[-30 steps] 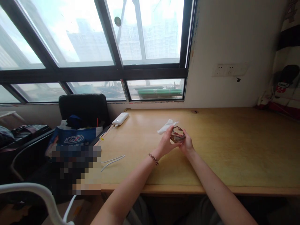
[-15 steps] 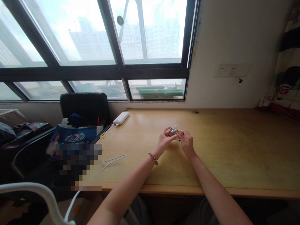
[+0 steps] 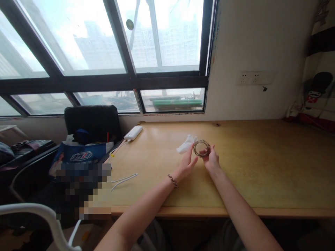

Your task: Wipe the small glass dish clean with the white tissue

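Note:
A small brownish glass-like dish point(image 3: 201, 149) with a round opening and a faceted rim is tipped up toward me above the table. My right hand point(image 3: 212, 159) grips its right side, with fingertips showing through the opening. At the left edge of the dish is my left hand point(image 3: 188, 161), fingers stretched up and thumb apart. Whether those fingers touch the dish is unclear. A crumpled white tissue point(image 3: 185, 144) shows just behind the left fingers; I cannot tell if it lies on the table or is caught between them. A braided bracelet point(image 3: 172, 181) circles my left wrist.
The wooden table point(image 3: 261, 167) reaches the wall below the window. A white power bank point(image 3: 133, 133) with a white cable point(image 3: 124, 179) lies along its left side. Beyond that edge, a black chair point(image 3: 92, 120) bears a blue bag point(image 3: 81, 155). A white curved tube point(image 3: 31, 208) crosses the lower left.
The dish has turned to show its round opening and moved slightly right. The tissue, earlier at the dish between both hands, now spreads out to its left. My left hand has opened its fingers.

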The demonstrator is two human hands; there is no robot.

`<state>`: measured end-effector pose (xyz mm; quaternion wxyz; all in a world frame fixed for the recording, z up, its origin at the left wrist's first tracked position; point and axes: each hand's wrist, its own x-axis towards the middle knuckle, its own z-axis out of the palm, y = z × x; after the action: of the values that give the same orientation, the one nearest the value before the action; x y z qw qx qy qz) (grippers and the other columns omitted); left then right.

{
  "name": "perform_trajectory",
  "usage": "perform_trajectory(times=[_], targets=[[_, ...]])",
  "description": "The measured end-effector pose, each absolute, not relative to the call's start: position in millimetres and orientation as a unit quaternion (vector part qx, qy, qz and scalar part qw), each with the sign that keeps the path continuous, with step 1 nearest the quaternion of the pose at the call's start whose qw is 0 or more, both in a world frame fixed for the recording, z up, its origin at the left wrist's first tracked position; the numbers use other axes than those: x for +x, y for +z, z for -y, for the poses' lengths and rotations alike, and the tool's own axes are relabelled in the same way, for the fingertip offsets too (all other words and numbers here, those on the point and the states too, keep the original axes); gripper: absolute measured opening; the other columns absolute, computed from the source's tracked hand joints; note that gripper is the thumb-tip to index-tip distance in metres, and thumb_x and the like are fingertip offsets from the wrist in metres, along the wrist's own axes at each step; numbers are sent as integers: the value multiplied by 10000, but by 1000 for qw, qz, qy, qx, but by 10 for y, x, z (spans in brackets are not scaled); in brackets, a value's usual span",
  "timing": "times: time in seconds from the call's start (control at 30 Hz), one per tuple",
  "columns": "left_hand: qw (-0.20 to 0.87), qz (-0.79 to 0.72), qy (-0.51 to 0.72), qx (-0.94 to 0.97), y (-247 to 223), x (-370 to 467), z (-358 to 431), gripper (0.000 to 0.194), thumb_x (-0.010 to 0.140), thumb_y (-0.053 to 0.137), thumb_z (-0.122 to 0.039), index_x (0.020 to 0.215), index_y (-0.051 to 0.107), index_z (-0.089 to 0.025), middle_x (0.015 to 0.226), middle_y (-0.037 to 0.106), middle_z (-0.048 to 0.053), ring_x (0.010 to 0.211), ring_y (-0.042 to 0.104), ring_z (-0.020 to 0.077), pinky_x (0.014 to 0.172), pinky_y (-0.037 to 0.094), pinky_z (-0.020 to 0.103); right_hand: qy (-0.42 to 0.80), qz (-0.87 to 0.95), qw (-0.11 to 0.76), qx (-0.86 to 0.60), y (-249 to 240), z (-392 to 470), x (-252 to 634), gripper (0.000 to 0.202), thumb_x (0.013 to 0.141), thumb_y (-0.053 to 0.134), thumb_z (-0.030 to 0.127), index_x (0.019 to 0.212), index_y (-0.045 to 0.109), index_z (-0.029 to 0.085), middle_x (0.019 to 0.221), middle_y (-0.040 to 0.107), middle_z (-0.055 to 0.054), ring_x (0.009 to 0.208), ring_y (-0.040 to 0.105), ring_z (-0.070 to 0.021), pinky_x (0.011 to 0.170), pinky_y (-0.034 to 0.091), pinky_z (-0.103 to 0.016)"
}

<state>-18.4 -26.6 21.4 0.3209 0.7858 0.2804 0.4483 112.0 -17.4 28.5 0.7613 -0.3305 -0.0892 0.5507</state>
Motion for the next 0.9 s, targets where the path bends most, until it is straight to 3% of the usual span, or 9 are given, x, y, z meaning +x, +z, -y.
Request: perform_trajectory(times=[0.1, 0.27, 0.37, 0.5, 0.7, 0.8, 0.9], targets=[[285, -264, 453, 803, 270, -205, 292, 553, 834, 365, -354, 1325, 191, -168, 1376, 220, 89, 1257, 205, 218, 1039, 183, 394, 559, 60, 758, -332, 303, 183, 1132, 242, 825, 399, 312, 645, 501, 186, 448, 518, 61, 402, 490, -93, 480, 451, -240], [265, -314, 515, 752, 317, -238, 200, 375, 852, 348, -298, 1195, 437, -174, 1219, 466, 85, 1133, 413, 199, 970, 315, 371, 570, 101, 734, -355, 306, 202, 1092, 190, 783, 469, 268, 623, 516, 178, 463, 533, 55, 393, 468, -79, 431, 421, -209], [257, -334, 545, 724, 318, -250, 132, 322, 851, 357, -288, 1100, 529, -178, 1112, 532, 77, 1040, 482, 186, 909, 376, 349, 564, 145, 717, -383, 266, 214, 1030, 181, 740, 530, 286, 604, 525, 167, 480, 542, 46, 400, 464, -75, 404, 392, -195], [234, -312, 536, 749, 322, -248, 137, 299, 849, 367, -274, 1057, 566, -191, 1077, 534, 71, 1010, 496, 172, 878, 400, 328, 577, 198, 684, -400, 206, 232, 963, 177, 699, 571, 316, 622, 546, 158, 517, 561, 36, 409, 462, -72, 383, 360, -187], [159, -249, 462, 836, 376, -252, 233, 334, 853, 351, -263, 1145, 501, -203, 1236, 452, 74, 1130, 420, 194, 957, 350, 382, 589, 207, 680, -383, 178, 233, 948, 200, 676, 589, 342, 612, 534, 160, 497, 547, 43, 399, 451, -67, 390, 355, -187], [129, -276, 451, 839, 387, -268, 212, 354, 853, 346, -281, 1174, 473, -198, 1257, 433, 70, 1146, 407, 198, 969, 340, 393, 594, 174, 692, -372, 194, 221, 962, 161, 694, 575, 279, 597, 522, 161, 488, 543, 46, 389, 447, -63, 377, 356, -179], [166, -328, 464, 806, 350, -282, 148, 363, 859, 325, -299, 1167, 480, -183, 1238, 455, 70, 1134, 424, 186, 967, 347, 378, 598, 137, 712, -341, 207, 202, 993, 87, 722, 536, 202, 645, 537, 163, 530, 577, 44, 434, 501, -72, 412, 406, -182]])
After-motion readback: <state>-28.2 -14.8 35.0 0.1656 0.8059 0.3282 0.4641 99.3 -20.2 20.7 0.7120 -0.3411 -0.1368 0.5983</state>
